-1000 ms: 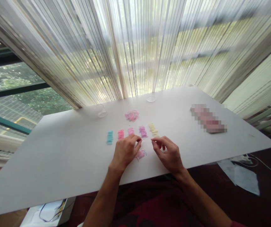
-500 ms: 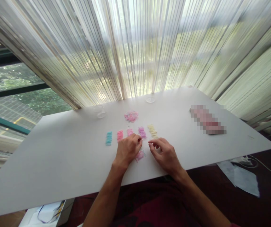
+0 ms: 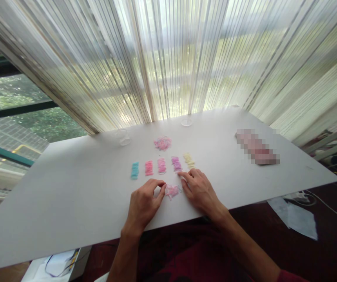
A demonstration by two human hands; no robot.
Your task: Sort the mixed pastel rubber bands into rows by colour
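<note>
My left hand [image 3: 146, 201] has its thumb and forefinger pinched together at the left edge of a small mixed pile [image 3: 172, 191] of thin pink, white and bluish pieces; whatever lies between the tips is too small to make out. My right hand [image 3: 199, 190] is open, palm down, its forefinger reaching to the near end of a purple column [image 3: 176, 163] of such pieces. Beside that stand a pale yellow column [image 3: 189, 160], a pink column [image 3: 162, 165], a coral-pink column [image 3: 149, 168] and a blue column [image 3: 134, 170]. The pieces' exact kind cannot be told.
A larger mixed pile [image 3: 163, 143] lies behind the columns on the white table [image 3: 77, 196]. Clear round dishes, one at the back left [image 3: 124, 140] and another at the back middle [image 3: 186, 123], stand near the curtain [image 3: 168, 58]. A blurred-out pinkish object [image 3: 258, 148] lies at right.
My left hand has moved down and left from the columns to the near pile, uncovering the pink column. My right hand has shifted slightly left, its forefinger reaching to the purple column's end.
</note>
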